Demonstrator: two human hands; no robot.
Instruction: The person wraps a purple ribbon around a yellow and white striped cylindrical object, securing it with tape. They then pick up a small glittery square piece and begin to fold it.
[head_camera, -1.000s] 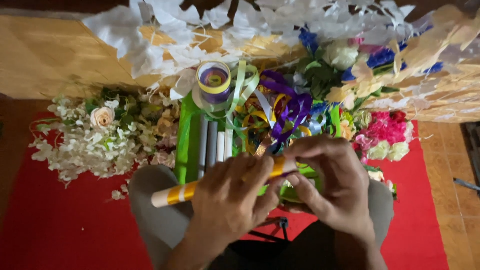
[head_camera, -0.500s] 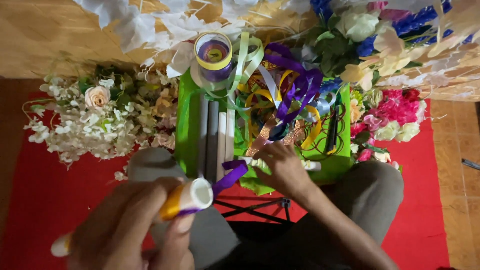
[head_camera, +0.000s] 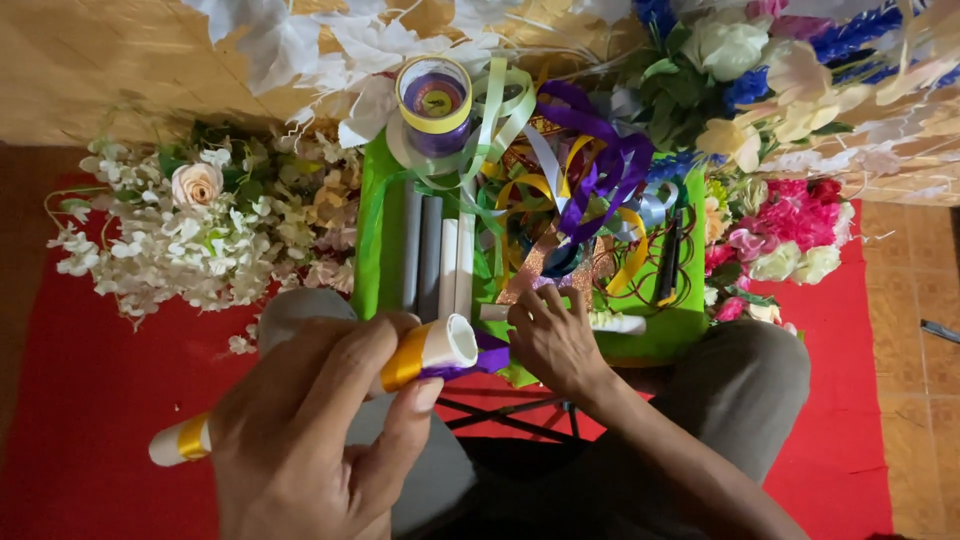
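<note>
red floor mat (head_camera: 90, 400) underfoot; green tray (head_camera: 372, 230) on lap, ribbon tangle (head_camera: 580, 170) at its far edge. left hand (head_camera: 310, 440) closed around white tube (head_camera: 440, 350) with yellow bands, near tray's front edge. right hand (head_camera: 550, 340) curled, fingertips pinching purple ribbon (head_camera: 485, 360) running from tube end.
</note>
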